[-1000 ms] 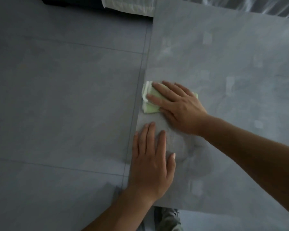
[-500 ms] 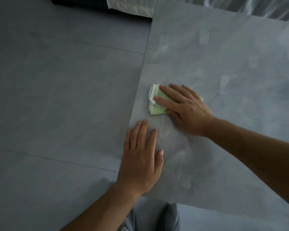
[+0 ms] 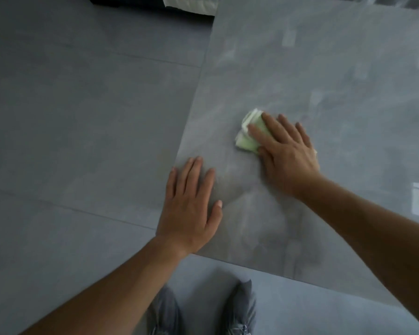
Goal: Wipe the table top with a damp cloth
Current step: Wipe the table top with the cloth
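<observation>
A folded pale green cloth (image 3: 248, 132) lies on the glossy grey table top (image 3: 336, 81), a little in from its left edge. My right hand (image 3: 286, 151) presses flat on the cloth with straight fingers and covers most of it. My left hand (image 3: 191, 204) rests flat on the table's near left corner, fingers straight, holding nothing. Both forearms reach in from the bottom of the view.
The table's left edge runs diagonally from top centre to the left hand; its near edge runs along the bottom right. Grey tiled floor (image 3: 70, 117) fills the left side. My legs in grey trousers and shoes (image 3: 240, 310) stand below the near edge. A white padded object (image 3: 189, 4) sits at the top.
My right hand has slid the cloth to the right, away from the table's left edge. The left hand stays flat at the corner. The view has shifted back, showing my feet.
</observation>
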Motion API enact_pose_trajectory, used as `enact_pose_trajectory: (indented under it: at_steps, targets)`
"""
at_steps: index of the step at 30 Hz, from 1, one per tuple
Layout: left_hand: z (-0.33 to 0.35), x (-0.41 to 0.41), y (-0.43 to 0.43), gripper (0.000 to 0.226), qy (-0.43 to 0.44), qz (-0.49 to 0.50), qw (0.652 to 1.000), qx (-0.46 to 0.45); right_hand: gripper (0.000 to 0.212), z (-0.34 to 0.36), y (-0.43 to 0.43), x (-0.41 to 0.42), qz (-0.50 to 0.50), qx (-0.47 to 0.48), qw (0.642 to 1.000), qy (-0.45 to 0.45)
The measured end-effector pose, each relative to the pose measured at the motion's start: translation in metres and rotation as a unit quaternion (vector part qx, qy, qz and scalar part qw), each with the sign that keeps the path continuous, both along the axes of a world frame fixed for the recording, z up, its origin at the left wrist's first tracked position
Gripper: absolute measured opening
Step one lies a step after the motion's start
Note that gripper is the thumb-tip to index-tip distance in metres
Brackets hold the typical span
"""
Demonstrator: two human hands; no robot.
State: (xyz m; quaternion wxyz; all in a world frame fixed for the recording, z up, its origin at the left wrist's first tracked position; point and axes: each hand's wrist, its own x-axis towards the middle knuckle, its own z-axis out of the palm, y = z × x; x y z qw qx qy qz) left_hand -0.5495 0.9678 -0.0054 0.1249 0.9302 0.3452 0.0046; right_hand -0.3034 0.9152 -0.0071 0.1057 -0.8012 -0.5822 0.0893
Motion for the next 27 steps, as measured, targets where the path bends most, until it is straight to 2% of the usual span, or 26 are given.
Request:
enact_pose_trajectory:
  at_steps: [4, 7, 10, 13, 15, 16, 18, 20, 22, 27]
  targets:
    - [-0.002, -0.001, -0.001, 0.064, -0.005, 0.001, 1.0, 0.003, 0.058, 0.002, 0.0, -0.023, -0.094, 0.009, 0.995, 0.021]
    - [-0.001, -0.001, -0.001, 0.064, -0.016, 0.001, 1.0, 0.002, 0.065, 0.0, -0.054, -0.073, -0.025, 0.017, 1.0, -0.007]
    - [-0.001, -0.002, 0.0, 0.065, -0.024, 0.0, 1.0, 0.0, 0.061, -0.003, -0.077, -0.069, 0.051, 0.008, 0.999, -0.003]
    - [-0.002, -0.003, 0.0, 0.065, -0.032, -0.004, 0.999, -0.007, 0.055, 0.0, -0.054, -0.045, -0.051, 0.011, 0.999, 0.011]
    - [-0.002, -0.004, 0.001, 0.065, -0.041, -0.003, 0.999, -0.012, 0.057, 0.002, -0.042, -0.051, -0.139, 0.01, 0.99, 0.035]
    - [-0.003, -0.004, 0.001, 0.065, -0.048, -0.001, 0.999, -0.015, 0.057, 0.003, -0.045, -0.064, -0.153, 0.013, 0.988, 0.032]
    - [-0.004, -0.006, 0.001, 0.064, -0.074, 0.001, 0.997, -0.029, 0.057, 0.003, -0.069, -0.095, -0.096, 0.021, 0.995, 0.011]
    - [-0.002, -0.008, 0.001, 0.062, -0.111, -0.003, 0.993, -0.043, 0.053, 0.003, -0.099, -0.117, 0.012, 0.009, 1.0, -0.005]
    - [0.001, -0.013, -0.001, 0.06, -0.126, -0.013, 0.991, -0.041, 0.05, 0.003, -0.107, -0.111, 0.056, 0.001, 0.998, 0.0]
    - [0.001, -0.036, -0.017, 0.055, -0.065, 0.005, 0.998, -0.017, 0.056, 0.008, -0.014, -0.067, -0.103, -0.007, 0.994, 0.038]
